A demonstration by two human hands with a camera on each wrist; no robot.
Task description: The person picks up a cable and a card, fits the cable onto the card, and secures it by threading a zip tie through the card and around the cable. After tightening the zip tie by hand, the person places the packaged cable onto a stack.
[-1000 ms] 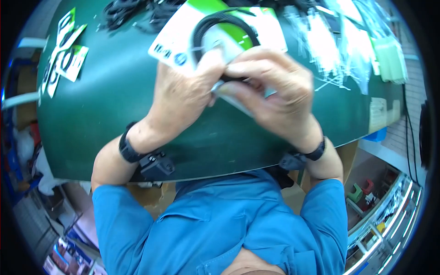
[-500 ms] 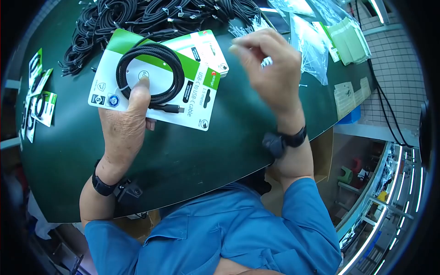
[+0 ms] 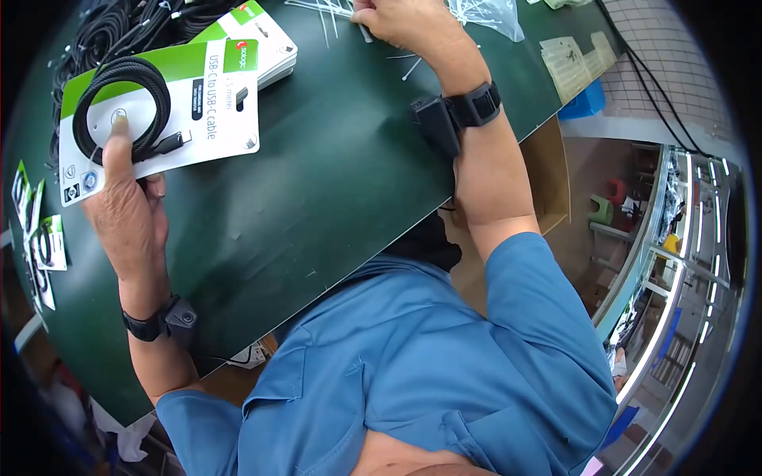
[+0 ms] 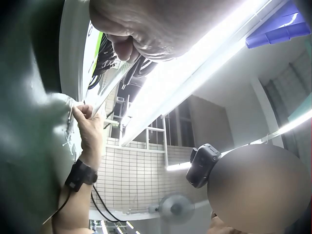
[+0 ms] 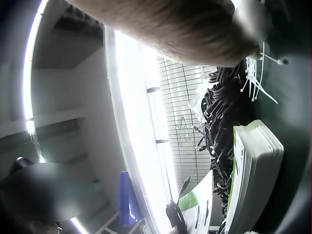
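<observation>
In the head view the left hand [image 3: 127, 214] grips a green and white card [image 3: 226, 119], its thumb pressing inside a coiled black cable [image 3: 163, 99] that lies on the card's face. At the table's far side the right hand [image 3: 417, 28] reaches in among white cable ties [image 3: 337, 9], thumb and fingertips together. Those ties also show beside the fingers in the right wrist view [image 5: 252, 80]; whether one is pinched cannot be told. A stack of cards [image 3: 278, 67] lies behind the held card.
Many bundled black cables [image 3: 119, 32] lie at the back left. Several packed cards [image 3: 51, 242] rest at the left edge. A clear plastic bag [image 3: 496, 16] and a yellowish paper sheet [image 3: 567, 67] are at the right, above a blue bin [image 3: 583, 103].
The hands have parted. The right hand has moved away from the card to the white ties, while the left hand holds the card with the coil farther left in view.
</observation>
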